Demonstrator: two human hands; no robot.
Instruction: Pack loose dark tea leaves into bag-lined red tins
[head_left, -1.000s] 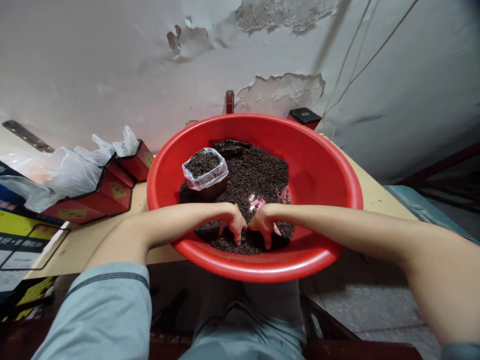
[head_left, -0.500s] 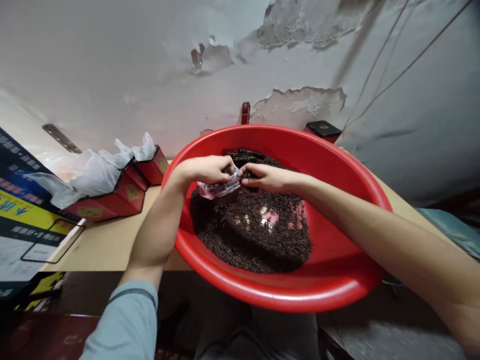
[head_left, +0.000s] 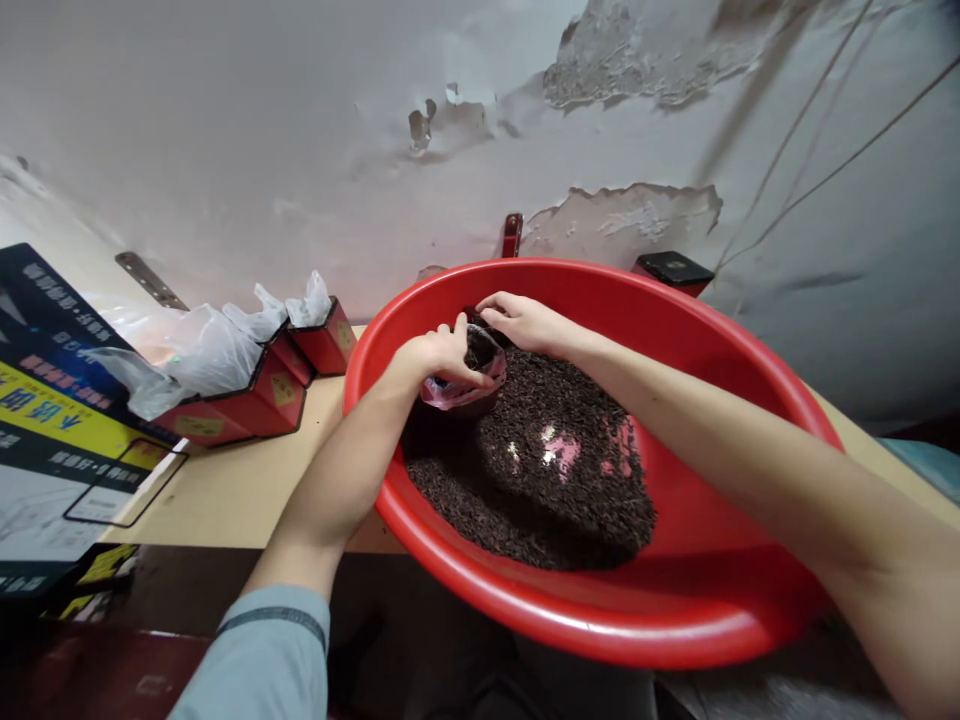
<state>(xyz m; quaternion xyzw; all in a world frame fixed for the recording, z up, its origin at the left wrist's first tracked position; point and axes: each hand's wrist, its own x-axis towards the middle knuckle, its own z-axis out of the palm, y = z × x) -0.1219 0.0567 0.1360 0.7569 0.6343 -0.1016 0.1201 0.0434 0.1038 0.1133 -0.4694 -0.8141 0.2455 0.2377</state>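
A red plastic basin (head_left: pixel 720 400) holds a wide heap of loose dark, tea-like leaves (head_left: pixel 555 470). Toward its back left stands an open container lined with a clear plastic bag (head_left: pixel 457 393), dark leaves showing inside its mouth. My left hand (head_left: pixel 439 355) grips the bag's mouth from the left, thumb along the near rim and fingers at the far side. Just past the bag, my right hand (head_left: pixel 525 322) is low over the leaves with its fingers bent together. What its fingertips hold, if anything, is hidden.
Several red boxes (head_left: pixel 281 390) with clear plastic bags (head_left: pixel 202 345) sticking out stand left on the wooden table (head_left: pixel 262 485). A printed carton (head_left: pixel 60 400) is farther left. Behind the basin are a small black-topped box (head_left: pixel 675 270) and a peeling wall (head_left: pixel 300 130).
My left hand has gone from a pinch at the bag to fingers spread around its mouth. The right hand has moved from beside the bag to behind it. The view has shifted slightly.
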